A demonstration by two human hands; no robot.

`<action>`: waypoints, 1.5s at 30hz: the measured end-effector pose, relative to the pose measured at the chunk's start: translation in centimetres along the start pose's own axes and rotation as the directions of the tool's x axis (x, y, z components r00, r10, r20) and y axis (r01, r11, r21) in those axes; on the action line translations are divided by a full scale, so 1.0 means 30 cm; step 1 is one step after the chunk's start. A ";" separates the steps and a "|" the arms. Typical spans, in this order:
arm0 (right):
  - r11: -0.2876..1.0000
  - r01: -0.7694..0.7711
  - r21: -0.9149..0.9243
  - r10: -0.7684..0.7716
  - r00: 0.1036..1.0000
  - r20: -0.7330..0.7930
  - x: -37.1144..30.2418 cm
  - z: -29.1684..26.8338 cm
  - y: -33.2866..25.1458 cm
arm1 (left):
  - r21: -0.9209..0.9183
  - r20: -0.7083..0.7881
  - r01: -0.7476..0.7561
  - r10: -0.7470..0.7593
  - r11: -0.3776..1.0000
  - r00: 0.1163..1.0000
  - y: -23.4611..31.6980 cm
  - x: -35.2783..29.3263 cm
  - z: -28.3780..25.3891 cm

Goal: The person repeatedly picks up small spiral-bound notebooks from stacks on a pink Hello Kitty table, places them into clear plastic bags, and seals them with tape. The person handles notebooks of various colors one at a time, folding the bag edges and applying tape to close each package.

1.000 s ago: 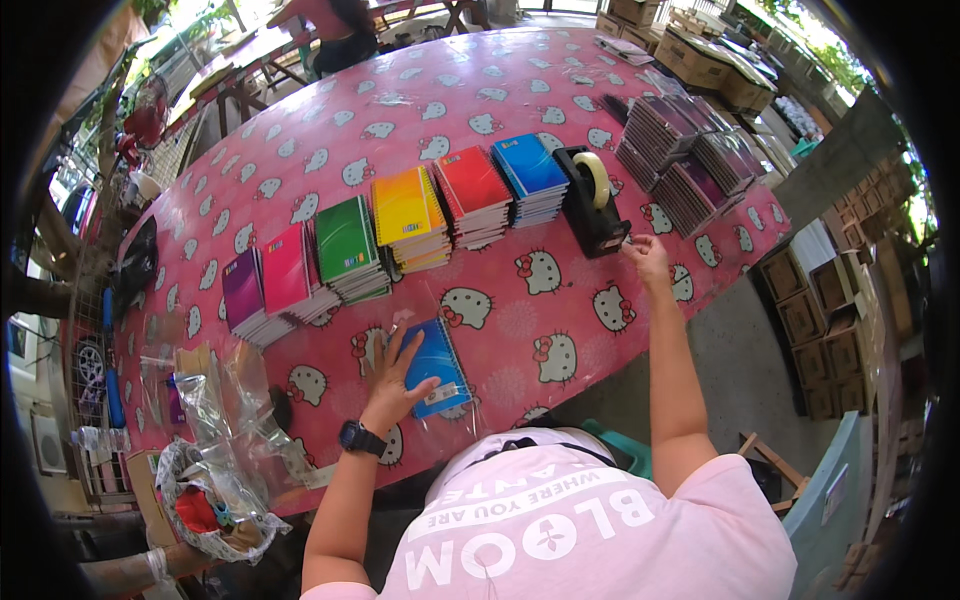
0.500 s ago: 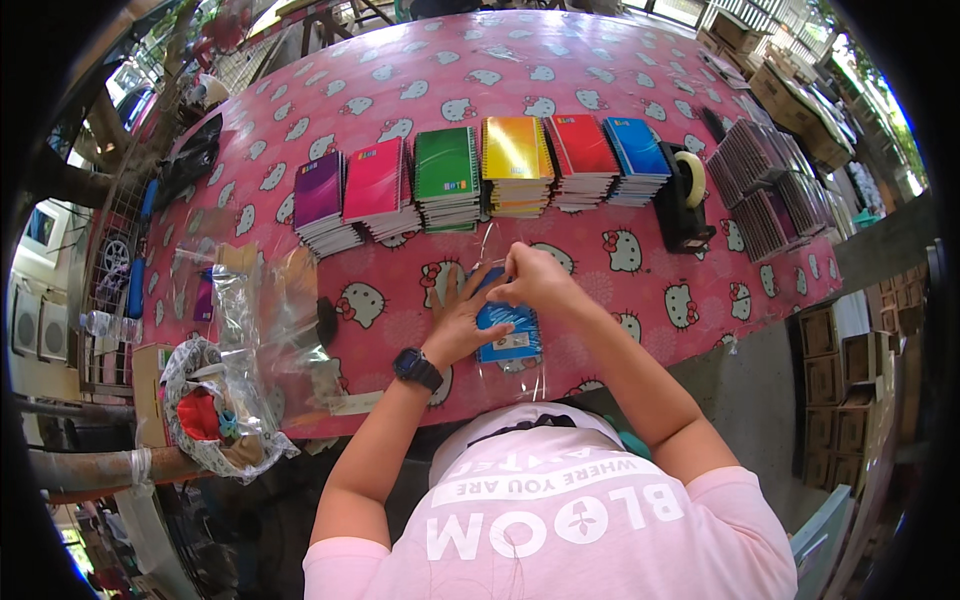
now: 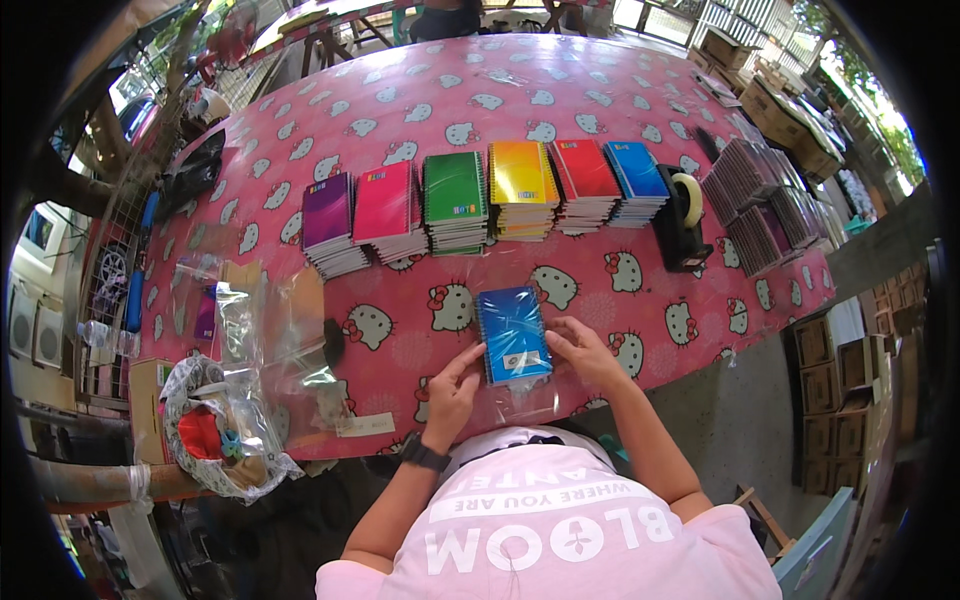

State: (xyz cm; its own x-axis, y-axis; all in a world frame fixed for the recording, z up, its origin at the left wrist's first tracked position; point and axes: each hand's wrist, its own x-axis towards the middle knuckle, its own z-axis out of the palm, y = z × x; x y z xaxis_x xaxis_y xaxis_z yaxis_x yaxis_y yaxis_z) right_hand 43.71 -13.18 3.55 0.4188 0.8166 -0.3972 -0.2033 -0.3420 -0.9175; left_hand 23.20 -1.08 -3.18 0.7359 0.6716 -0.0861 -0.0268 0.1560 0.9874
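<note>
At the near side of the pink cartoon-cat tablecloth (image 3: 415, 350), a blue notebook (image 3: 512, 325) is lying flat in front of the seated person, between both hands. Its long axis is running away from the person, nearly straight, with the far end leaning slightly left. Its white label is sitting toward the near end, on the upward-facing cover. Clear plastic (image 3: 537, 397) is showing glossy around the near end.

Left hand (image 3: 452, 398) is staying loosely spread, its index finger pointing forward and meeting the notebook's left edge; it isn't closing around anything. Right hand (image 3: 585, 353) is bending its fingers in at the right edge, with a narrow gap between thumb and fingers; I cannot tell whether it is pinching the plastic or only touching the side. A dark wristwatch (image 3: 425, 454) is circling the left wrist.

Beyond the notebook, stacks are standing in a curved row, left to right: purple notebooks (image 3: 328, 212), magenta notebooks (image 3: 383, 200), green notebooks (image 3: 456, 190), yellow notebooks (image 3: 522, 175), red notebooks (image 3: 583, 172), blue stacked notebooks (image 3: 635, 170). A black tape dispenser (image 3: 681, 235) is standing just beside the last stack. Crumpled clear bags (image 3: 238, 325) are lying at left.
</note>
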 end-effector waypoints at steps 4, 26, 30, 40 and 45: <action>0.974 0.105 0.199 -0.173 0.917 0.359 -0.030 -0.088 -0.073 | 0.342 0.059 -0.247 0.242 0.907 0.969 0.210 0.015 -0.024; 0.569 0.669 -0.478 -0.647 0.723 0.241 -0.052 -0.023 -0.165 | 0.455 -0.091 -0.447 0.540 0.770 0.837 0.215 0.044 -0.076; 0.438 0.738 -0.513 -0.648 0.655 0.389 -0.022 0.001 -0.156 | 0.606 0.079 -0.497 0.575 0.621 0.815 0.232 -0.025 -0.051; 0.373 0.756 -0.539 -0.464 0.655 0.597 0.026 0.020 -0.173 | 0.722 0.446 -0.584 0.396 0.371 0.803 0.299 0.028 -0.041; 0.351 0.767 -0.538 -0.391 0.642 0.660 0.043 0.007 -0.175 | 0.634 0.358 -0.566 0.449 0.527 0.819 0.309 0.038 -0.038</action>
State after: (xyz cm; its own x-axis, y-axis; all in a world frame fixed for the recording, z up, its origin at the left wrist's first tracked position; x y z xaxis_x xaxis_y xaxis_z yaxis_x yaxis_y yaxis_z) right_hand 45.11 -10.25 7.85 -0.2355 0.9646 0.1190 0.7255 0.2560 -0.6388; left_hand 23.01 1.97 5.73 0.8326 0.3609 0.4203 -0.0014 -0.7573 0.6531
